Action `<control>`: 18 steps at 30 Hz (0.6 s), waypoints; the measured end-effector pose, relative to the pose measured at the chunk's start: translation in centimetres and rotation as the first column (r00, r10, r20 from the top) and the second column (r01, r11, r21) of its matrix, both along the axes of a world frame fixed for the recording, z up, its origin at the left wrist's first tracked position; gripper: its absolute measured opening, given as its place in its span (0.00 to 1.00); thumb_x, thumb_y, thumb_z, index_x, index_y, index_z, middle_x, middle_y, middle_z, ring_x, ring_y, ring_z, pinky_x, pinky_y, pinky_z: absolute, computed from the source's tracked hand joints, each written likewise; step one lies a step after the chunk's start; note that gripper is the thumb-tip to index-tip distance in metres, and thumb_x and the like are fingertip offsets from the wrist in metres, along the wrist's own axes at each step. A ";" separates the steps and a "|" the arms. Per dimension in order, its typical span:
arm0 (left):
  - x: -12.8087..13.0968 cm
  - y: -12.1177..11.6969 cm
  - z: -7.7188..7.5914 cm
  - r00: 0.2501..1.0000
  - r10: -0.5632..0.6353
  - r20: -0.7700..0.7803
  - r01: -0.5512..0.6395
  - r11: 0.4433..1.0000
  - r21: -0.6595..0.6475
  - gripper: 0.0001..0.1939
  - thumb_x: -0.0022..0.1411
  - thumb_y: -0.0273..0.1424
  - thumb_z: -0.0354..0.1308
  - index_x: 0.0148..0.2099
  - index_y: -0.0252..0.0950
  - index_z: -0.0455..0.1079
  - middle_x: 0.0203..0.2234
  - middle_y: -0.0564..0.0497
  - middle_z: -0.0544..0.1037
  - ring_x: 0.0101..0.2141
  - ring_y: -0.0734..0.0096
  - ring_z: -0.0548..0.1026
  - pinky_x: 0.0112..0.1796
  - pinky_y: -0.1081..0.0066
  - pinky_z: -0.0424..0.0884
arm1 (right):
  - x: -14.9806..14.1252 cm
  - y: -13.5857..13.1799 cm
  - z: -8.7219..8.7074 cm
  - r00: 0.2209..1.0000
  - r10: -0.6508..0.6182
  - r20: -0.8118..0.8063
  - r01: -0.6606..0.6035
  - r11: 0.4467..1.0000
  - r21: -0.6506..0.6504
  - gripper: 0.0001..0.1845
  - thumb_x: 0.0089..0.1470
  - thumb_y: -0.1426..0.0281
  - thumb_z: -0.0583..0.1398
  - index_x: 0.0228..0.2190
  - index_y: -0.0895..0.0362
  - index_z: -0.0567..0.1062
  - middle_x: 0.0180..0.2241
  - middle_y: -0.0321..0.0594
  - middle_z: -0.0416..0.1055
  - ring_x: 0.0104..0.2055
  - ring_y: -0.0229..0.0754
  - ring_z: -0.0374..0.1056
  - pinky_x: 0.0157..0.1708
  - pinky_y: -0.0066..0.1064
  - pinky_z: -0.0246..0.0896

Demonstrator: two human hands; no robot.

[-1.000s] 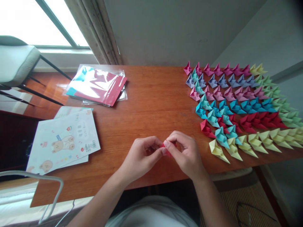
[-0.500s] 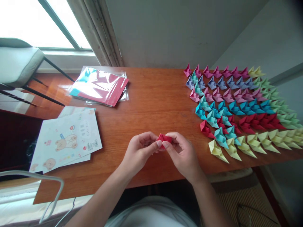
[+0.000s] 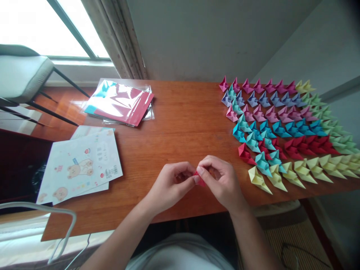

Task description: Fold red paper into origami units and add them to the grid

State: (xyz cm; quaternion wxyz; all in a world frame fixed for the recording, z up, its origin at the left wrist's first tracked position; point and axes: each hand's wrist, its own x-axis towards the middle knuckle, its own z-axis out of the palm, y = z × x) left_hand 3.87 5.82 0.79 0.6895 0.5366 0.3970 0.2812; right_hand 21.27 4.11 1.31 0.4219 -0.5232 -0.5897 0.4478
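A small folded red paper piece (image 3: 201, 182) is pinched between both hands, just above the near part of the wooden table (image 3: 174, 120). My left hand (image 3: 176, 183) grips its left side between thumb and fingers. My right hand (image 3: 219, 180) presses thumb and forefinger together at its upper edge. Most of the paper is hidden behind the fingers, so its exact shape cannot be made out. To the right of my right hand stand rows of folded paper pieces, the nearest being a red one (image 3: 246, 154) and a yellow one (image 3: 259, 180).
Turquoise folded pieces (image 3: 263, 164) sit between the rows at right. Shiny plastic packets (image 3: 119, 103) lie at the back left. Bear-printed white sheets or booklets (image 3: 92, 165) lie at the left edge. A white tube or cable (image 3: 56, 210) curves at lower left; a chair (image 3: 25, 75) stands beyond.
The red paper has been turned and now hangs lower, more covered by the fingers. My right thumb and forefinger have shifted to its top; both hands moved slightly right.
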 end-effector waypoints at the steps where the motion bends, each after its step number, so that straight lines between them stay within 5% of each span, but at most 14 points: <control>1: 0.0 0.0 0.0 1.000 -0.006 0.005 0.006 1.000 0.001 0.08 0.63 0.34 0.63 0.35 0.33 0.76 0.28 0.51 0.78 0.30 0.71 0.71 0.32 0.74 0.66 | 0.0 0.0 0.0 1.000 -0.008 -0.011 0.008 1.000 -0.008 0.10 0.60 0.70 0.60 0.27 0.56 0.73 0.26 0.34 0.67 0.30 0.37 0.63 0.32 0.30 0.59; 11: 0.1 0.3 -0.4 0.986 0.155 0.068 -0.150 0.986 -0.070 0.12 0.63 0.37 0.63 0.41 0.33 0.78 0.33 0.46 0.82 0.35 0.66 0.77 0.37 0.71 0.71 | 0.4 0.0 -0.8 0.975 -0.081 -0.208 0.041 0.980 -0.193 0.11 0.64 0.61 0.59 0.33 0.54 0.75 0.31 0.33 0.71 0.34 0.36 0.67 0.35 0.26 0.62; 18: -0.2 0.3 -0.4 0.992 0.078 0.103 -0.068 0.993 -0.097 0.08 0.60 0.33 0.67 0.39 0.32 0.79 0.33 0.47 0.82 0.35 0.68 0.75 0.37 0.73 0.70 | 0.4 -0.2 -0.3 0.986 -0.052 -0.161 0.026 0.987 -0.156 0.13 0.64 0.63 0.59 0.29 0.55 0.73 0.27 0.32 0.67 0.30 0.34 0.63 0.31 0.25 0.59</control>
